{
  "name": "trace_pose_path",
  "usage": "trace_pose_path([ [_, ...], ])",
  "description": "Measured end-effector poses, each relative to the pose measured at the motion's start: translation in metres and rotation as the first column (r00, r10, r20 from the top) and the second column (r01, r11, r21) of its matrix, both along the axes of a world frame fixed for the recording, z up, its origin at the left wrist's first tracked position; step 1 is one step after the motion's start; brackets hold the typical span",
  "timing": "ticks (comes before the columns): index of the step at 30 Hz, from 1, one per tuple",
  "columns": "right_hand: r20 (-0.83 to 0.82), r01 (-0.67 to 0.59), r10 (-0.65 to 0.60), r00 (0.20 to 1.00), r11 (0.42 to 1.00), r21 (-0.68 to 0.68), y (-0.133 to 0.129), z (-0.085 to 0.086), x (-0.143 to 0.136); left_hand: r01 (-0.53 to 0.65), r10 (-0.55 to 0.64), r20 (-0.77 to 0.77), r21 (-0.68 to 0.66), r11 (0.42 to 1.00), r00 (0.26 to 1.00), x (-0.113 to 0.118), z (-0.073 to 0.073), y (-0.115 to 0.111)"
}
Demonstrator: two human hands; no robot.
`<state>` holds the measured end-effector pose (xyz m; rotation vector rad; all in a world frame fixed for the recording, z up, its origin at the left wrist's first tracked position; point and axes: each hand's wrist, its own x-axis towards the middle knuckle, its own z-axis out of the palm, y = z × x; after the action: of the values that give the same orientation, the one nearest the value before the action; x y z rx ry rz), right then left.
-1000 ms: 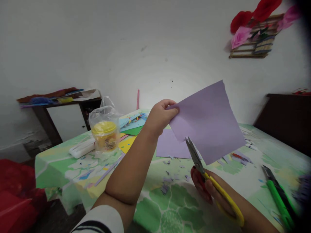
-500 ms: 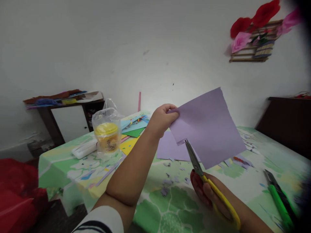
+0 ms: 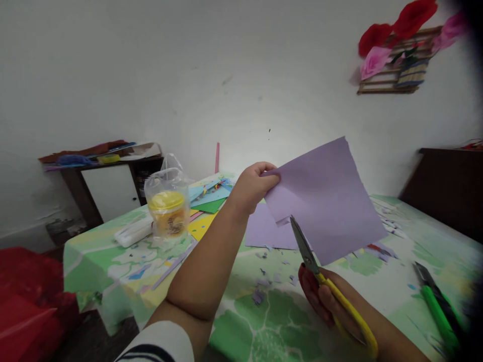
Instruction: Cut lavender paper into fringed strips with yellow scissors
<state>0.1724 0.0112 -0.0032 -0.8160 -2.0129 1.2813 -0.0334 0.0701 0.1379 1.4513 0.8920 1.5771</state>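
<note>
My left hand pinches the upper left edge of a purple paper sheet, thumb in front, and holds it up above the table. A cut runs into the sheet's lower left edge, with a small folded flap beside it. In my right hand is a pair of scissors with yellow and red handles. The blades point up and left, their tips at the cut, and look nearly closed. A second purple sheet lies on the table behind the raised one, partly hidden by it.
Purple paper scraps litter the flowered tablecloth. A green utility knife lies at the right. On the left stand a yellow-lidded tub in a clear bag and a white roll. Coloured sheets lie behind my left arm.
The view has shifted very slightly. Both hands, the purple sheet and the scissors keep almost the same positions relative to one another.
</note>
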Motion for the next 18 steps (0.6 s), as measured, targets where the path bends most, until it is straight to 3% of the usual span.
trace_pose_path([
  [18, -0.021, 0.021, -0.022, 1.0, 1.0, -0.008, 0.0012, 0.0025, -0.0044, 0.015, -0.014, 0.008, -0.006, 1.0, 1.0, 0.0009, -0.0001, 0.0004],
])
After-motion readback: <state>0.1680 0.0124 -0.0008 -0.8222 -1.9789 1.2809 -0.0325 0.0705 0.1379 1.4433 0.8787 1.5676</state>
